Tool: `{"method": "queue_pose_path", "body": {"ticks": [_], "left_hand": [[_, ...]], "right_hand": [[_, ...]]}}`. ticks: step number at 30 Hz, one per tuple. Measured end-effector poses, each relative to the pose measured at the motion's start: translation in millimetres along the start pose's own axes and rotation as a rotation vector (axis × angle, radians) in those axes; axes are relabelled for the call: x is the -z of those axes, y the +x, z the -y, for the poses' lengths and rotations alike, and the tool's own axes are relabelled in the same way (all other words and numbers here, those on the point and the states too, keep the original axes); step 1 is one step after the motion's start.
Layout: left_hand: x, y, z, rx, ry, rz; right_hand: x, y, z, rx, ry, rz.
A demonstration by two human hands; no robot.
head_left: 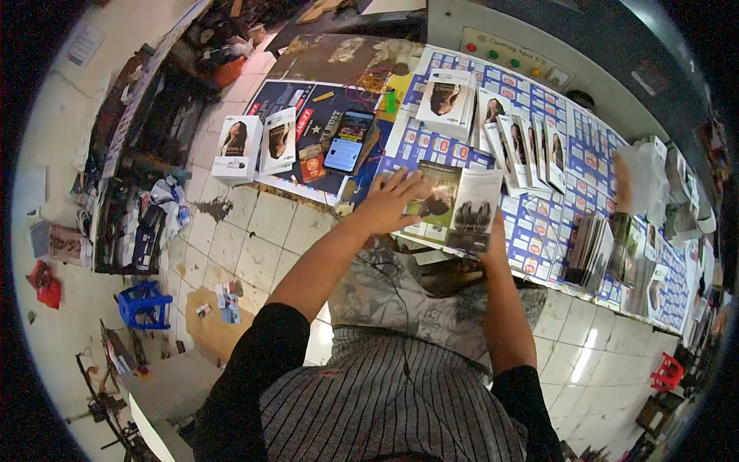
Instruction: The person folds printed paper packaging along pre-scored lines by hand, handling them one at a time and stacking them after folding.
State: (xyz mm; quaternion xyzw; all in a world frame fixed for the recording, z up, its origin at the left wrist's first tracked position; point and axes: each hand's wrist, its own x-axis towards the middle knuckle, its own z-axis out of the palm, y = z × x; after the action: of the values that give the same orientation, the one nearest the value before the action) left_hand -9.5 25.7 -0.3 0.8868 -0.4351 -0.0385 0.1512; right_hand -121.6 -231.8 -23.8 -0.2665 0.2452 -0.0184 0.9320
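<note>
An opened folded leaflet lies at the table's near edge in front of me. Its left panel is brown and green, and its right panel is pale with dark shapes like headphones. My left hand rests on the left panel, fingers spread and flat. At the lower right edge, my right hand grips the leaflet, its fingers partly hidden. Just beyond lies a stack of white leaflets with a pictured person on the cover. Several similar folded leaflets are fanned out to its right.
Two more leaflet piles sit at the table's left end, beside a lit phone. A row of leaflets stands on edge at the right, near plastic-wrapped bundles. A blue stool and a red stool are on the floor.
</note>
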Motion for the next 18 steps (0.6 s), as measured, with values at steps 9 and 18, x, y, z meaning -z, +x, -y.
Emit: {"method": "queue_pose_path", "body": {"ticks": [9, 18], "left_hand": [[32, 54, -28, -0.171, 0.092, 0.417], [30, 77, -43, -0.126, 0.320, 0.554]], "right_hand": [[72, 27, -5, 0.752, -1.798, 0.247], [6, -7, 0, 0.794, -2.052, 0.073]]}}
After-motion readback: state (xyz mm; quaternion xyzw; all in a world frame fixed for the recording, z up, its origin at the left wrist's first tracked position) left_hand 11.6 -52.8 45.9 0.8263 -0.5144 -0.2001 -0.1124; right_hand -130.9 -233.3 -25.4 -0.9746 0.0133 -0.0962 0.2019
